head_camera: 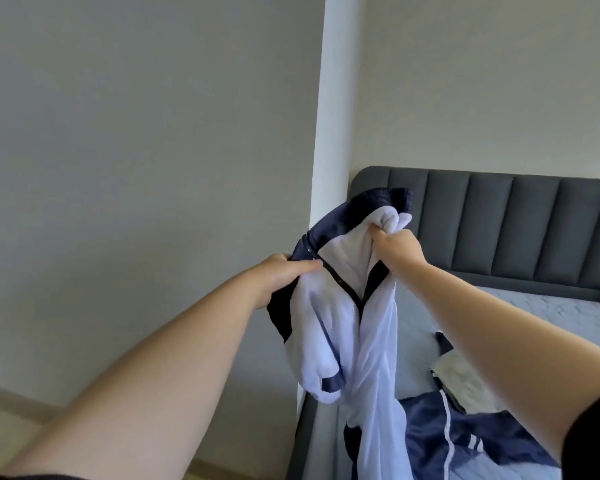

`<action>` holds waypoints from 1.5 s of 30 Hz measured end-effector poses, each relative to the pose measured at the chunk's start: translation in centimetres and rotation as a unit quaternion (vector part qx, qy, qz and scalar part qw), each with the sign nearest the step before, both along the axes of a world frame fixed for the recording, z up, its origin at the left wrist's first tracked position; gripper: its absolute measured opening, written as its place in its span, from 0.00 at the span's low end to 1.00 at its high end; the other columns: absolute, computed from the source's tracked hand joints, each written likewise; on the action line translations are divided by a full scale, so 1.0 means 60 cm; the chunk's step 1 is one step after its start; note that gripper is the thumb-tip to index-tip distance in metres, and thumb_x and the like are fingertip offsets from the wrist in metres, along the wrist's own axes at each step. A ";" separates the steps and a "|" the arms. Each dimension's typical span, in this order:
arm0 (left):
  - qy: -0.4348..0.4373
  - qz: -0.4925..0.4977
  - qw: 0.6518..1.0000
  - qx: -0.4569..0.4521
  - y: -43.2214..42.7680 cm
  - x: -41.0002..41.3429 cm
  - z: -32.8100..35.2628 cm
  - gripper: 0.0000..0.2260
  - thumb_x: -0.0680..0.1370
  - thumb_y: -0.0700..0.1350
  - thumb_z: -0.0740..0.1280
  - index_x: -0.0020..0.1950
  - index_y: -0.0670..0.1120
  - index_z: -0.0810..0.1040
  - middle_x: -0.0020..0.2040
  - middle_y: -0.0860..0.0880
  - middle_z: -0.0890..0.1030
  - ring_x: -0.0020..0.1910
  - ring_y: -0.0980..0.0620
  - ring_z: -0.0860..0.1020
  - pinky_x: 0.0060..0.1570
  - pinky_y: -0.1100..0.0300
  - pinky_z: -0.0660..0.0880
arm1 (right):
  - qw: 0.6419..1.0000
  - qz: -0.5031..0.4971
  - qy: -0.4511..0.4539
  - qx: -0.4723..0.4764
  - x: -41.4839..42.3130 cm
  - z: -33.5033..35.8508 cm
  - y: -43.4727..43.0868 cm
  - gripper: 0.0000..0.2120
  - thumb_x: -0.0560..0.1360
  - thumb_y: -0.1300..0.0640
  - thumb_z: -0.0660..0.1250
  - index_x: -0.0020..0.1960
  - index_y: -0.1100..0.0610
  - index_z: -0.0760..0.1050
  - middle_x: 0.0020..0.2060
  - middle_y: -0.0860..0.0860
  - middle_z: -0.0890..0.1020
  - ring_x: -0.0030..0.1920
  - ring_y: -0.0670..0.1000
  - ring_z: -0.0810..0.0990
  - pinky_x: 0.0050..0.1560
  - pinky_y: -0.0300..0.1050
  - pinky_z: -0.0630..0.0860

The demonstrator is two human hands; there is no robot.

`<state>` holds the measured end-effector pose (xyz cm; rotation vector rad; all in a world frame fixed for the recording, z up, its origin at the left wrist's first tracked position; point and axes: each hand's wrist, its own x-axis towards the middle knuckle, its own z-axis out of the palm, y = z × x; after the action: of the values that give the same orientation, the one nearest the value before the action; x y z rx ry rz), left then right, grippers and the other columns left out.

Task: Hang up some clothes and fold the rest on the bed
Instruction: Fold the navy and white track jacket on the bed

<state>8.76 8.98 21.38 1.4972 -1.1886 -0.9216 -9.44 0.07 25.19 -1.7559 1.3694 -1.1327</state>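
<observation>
Move your grips apart along the collar so the jacket (343,323) opens flat before hanging. It hangs bunched and twisted between and below both hands, its lower end trailing toward the bed (551,313). Left hand (284,275) pinches the navy collar edge, arm extended. Right hand (395,245), slightly higher, clenches a wad of white fabric. More clothes (447,438) lie below your right forearm
</observation>
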 end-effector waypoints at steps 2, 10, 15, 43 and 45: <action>-0.057 -0.027 0.998 0.011 0.009 -0.001 0.007 0.16 0.71 0.56 0.73 0.52 0.47 0.81 0.45 0.51 0.85 0.45 0.51 0.83 0.46 0.57 0.78 | 0.996 0.039 -0.063 0.056 0.010 0.003 0.003 0.16 0.77 0.44 0.61 0.45 0.58 0.71 0.38 0.53 0.77 0.40 0.52 0.77 0.40 0.45 0.74; -0.054 0.081 0.994 -0.054 -0.005 -0.076 -0.040 0.09 0.70 0.54 0.72 0.45 0.53 0.77 0.37 0.55 0.81 0.37 0.58 0.79 0.32 0.65 0.72 | 0.898 0.251 -0.327 0.152 0.084 -0.007 0.037 0.16 0.79 0.50 0.64 0.59 0.60 0.72 0.53 0.57 0.78 0.54 0.53 0.79 0.57 0.46 0.77; 0.103 0.211 0.972 -0.024 -0.020 -0.065 -0.066 0.12 0.71 0.52 0.68 0.49 0.46 0.77 0.38 0.49 0.80 0.36 0.51 0.78 0.32 0.61 0.70 | 0.906 0.240 -0.298 0.180 0.024 -0.087 0.012 0.12 0.81 0.55 0.57 0.62 0.57 0.68 0.56 0.59 0.76 0.55 0.55 0.76 0.53 0.45 0.70; 0.010 0.099 0.991 -0.092 -0.033 -0.036 -0.118 0.09 0.74 0.52 0.69 0.50 0.49 0.78 0.48 0.48 0.83 0.46 0.51 0.81 0.47 0.56 0.78 | 0.948 0.250 -0.172 0.097 0.092 -0.056 0.003 0.09 0.80 0.53 0.62 0.50 0.58 0.77 0.42 0.54 0.79 0.42 0.51 0.78 0.43 0.42 0.76; 0.072 0.135 0.986 -0.065 -0.029 -0.039 -0.128 0.14 0.77 0.53 0.66 0.55 0.44 0.79 0.50 0.45 0.83 0.49 0.47 0.81 0.52 0.53 0.78 | 0.951 0.284 -0.064 0.107 0.060 -0.089 -0.007 0.20 0.78 0.43 0.61 0.61 0.56 0.74 0.53 0.52 0.79 0.54 0.51 0.78 0.53 0.44 0.76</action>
<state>6.42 7.24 13.70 1.4194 -0.8982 -0.7405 -5.86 -0.34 19.87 -1.7220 0.7905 -0.7311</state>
